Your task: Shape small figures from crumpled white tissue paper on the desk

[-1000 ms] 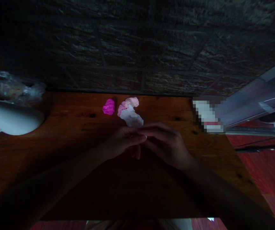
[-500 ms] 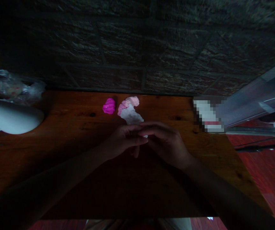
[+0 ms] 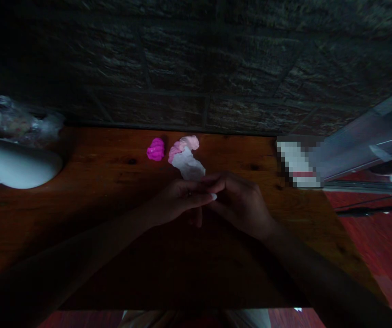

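Close together over the table's middle, my left hand (image 3: 178, 197) and my right hand (image 3: 242, 202) meet at the fingertips, both closed. A small white piece of clay (image 3: 214, 197) shows at the tip of my left thumb, pinched between the two hands; most of it is hidden by fingers. Just beyond my fingers lies a flattened, uneven white sheet of clay (image 3: 189, 166). It touches a pale pink lump of clay (image 3: 191, 142) and a darker pink part behind it. To the left sits a separate bright magenta lump of clay (image 3: 155, 149) with a ridged surface.
The wooden table (image 3: 114, 196) meets a dark stone-block wall (image 3: 168, 68). At left stand a white rounded object (image 3: 21, 166) and a crumpled clear plastic bag (image 3: 14, 120). At right is a blurred-out box-like item (image 3: 298, 164) beside a glass panel (image 3: 370, 136). The floor is red.
My fingers have shifted slightly against each other, and the white piece at my left thumb tip sits a little farther right. The clay lumps on the table have stayed put.
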The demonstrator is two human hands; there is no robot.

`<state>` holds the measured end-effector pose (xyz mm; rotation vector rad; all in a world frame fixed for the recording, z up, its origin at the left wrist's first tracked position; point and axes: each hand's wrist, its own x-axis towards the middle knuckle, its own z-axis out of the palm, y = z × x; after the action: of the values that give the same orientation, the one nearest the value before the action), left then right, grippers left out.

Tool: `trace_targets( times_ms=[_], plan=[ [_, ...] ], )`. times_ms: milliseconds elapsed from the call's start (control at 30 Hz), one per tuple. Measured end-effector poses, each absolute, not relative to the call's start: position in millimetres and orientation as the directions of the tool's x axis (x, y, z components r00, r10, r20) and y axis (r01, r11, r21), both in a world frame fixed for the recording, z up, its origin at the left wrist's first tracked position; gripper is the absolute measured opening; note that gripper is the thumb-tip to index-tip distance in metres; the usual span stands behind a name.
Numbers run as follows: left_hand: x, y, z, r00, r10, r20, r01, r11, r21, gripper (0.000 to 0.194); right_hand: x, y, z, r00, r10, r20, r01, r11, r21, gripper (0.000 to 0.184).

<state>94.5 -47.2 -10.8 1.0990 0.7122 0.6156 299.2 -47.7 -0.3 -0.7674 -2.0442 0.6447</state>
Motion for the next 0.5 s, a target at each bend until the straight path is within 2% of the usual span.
trace_targets(
  times_ms=[133, 233, 300, 500],
  plan=[
    [95, -48, -12, 0.6, 0.777, -0.191, -0.142, 0.339, 0.93, 0.041, 300, -47, 4, -0.488, 0.693, 0.53, 0.259, 0.695, -0.67, 0.014],
    [96, -48, -12, 0.554, 0.812, -0.185, -0.232, 0.363, 0.902, 0.04, 302, -45, 9, -0.523, 0.673, 0.523, 0.227, 0.702, -0.675, 0.029],
    [96, -47, -11, 0.542, 0.821, -0.18, -0.269, 0.372, 0.888, 0.04, 302, -43, 10, -0.532, 0.679, 0.506, 0.218, 0.687, -0.693, 0.032],
    [94, -43, -12, 0.571, 0.798, -0.192, -0.244, 0.388, 0.889, 0.038, 302, -45, 9, -0.521, 0.698, 0.492, 0.187, 0.655, -0.732, 0.016]
  ],
)
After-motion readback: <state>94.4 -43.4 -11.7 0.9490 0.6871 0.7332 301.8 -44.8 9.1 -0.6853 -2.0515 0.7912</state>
